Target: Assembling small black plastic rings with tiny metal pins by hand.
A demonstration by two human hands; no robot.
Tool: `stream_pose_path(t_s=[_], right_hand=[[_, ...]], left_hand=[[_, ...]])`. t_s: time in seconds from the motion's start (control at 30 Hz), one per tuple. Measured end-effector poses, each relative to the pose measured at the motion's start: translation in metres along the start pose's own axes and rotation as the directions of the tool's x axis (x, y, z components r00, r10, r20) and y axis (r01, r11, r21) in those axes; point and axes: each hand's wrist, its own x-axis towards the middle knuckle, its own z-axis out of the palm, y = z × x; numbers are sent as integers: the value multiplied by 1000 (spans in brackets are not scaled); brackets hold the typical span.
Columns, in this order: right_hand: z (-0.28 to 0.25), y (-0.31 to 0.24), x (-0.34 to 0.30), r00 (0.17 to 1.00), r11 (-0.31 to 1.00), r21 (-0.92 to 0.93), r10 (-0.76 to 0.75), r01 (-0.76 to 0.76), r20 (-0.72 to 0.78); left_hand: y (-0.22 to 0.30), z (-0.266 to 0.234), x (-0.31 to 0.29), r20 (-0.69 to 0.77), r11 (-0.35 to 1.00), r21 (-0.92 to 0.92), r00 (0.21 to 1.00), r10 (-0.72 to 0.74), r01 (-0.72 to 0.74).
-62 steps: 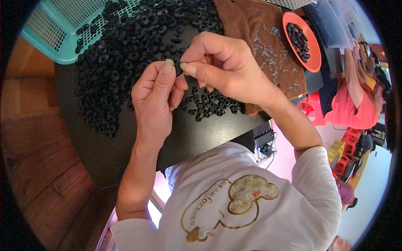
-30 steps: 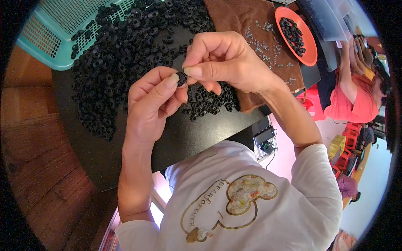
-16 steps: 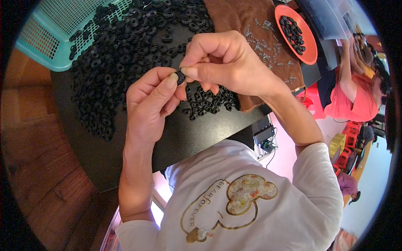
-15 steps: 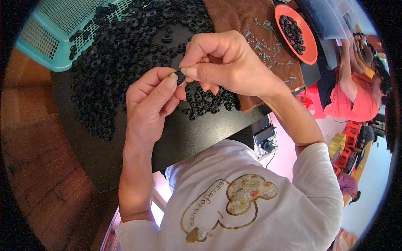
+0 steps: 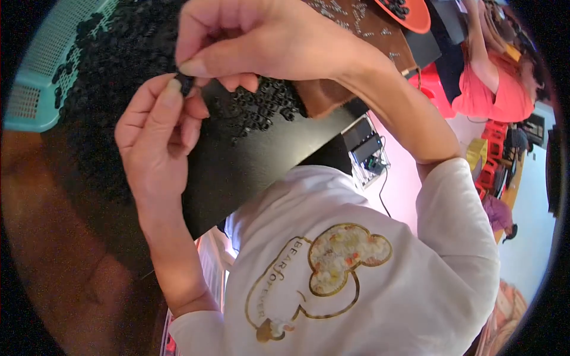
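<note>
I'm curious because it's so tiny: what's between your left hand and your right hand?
In the head view, a small black piece sits between the left hand and the right hand, partly hidden.

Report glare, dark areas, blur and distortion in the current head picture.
Head view: soft glare on the black tabletop; head view: the wooden floor at left is dim and grainy; head view: the pile of black parts looks smeared, its pieces hard to separate; head view: the small black part at the fingertips shows little detail; head view: fisheye curvature, black rim.
</note>
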Motion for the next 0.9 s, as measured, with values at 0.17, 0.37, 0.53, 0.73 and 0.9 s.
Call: stream_pose_path(t_s=[0.17, 0.37, 0.53, 0.73, 0.9], right_hand=[[-2, 10, -6, 996, 996, 36, -85, 86, -7], [-13, 10, -5, 991, 989, 79, 124, -127, 42], [-2, 27, -1, 993, 968, -225, -114, 107, -18], [11, 27, -3, 937, 822, -507, -342, 258, -78], [21, 30, -1, 875, 577, -755, -485, 312, -9]], left_hand=[[1, -3, 1, 78, 997, 32, 994, -75, 72], [-5, -3, 5, 25, 999, 31, 1000, -19, 18], [-2, 1, 3, -42, 995, 97, 999, -33, 37], [-1, 2, 4, -14, 1000, -24, 1000, 3, -4], [-3, -1, 4, -92, 991, -137, 996, -4, -8]])
